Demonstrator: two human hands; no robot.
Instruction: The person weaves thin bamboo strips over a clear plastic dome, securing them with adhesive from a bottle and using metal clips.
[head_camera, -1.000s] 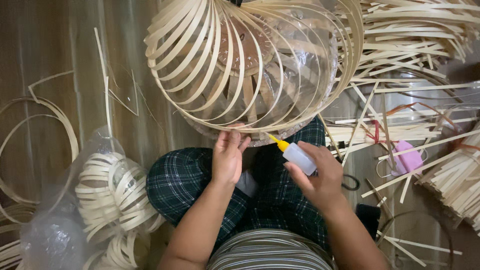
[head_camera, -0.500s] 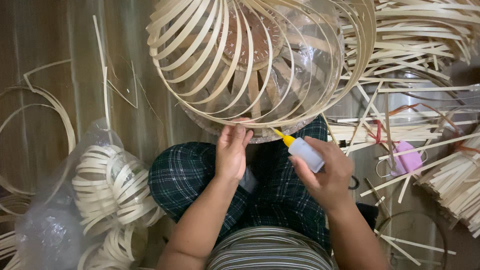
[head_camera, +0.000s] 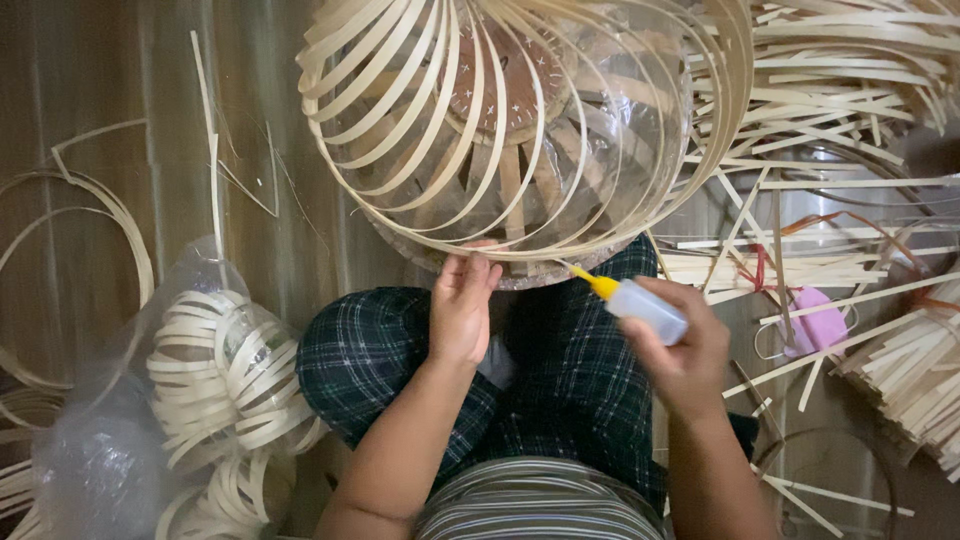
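A round lampshade frame of curved bamboo strips fills the upper middle, resting against my knees in dark plaid trousers. My left hand presses its fingertips on the frame's lower rim. My right hand grips a small white glue bottle with a yellow nozzle. The nozzle tip touches the rim just to the right of my left fingers.
A clear plastic bag of coiled bamboo strips lies at lower left. Loose bamboo hoops lie on the wooden floor at left. Bundles of straight bamboo strips pile up at right, beside a pink object.
The glue bottle's nozzle has stayed at the rim while both hands shifted slightly right along it. The frame looks a little closer and higher in view.
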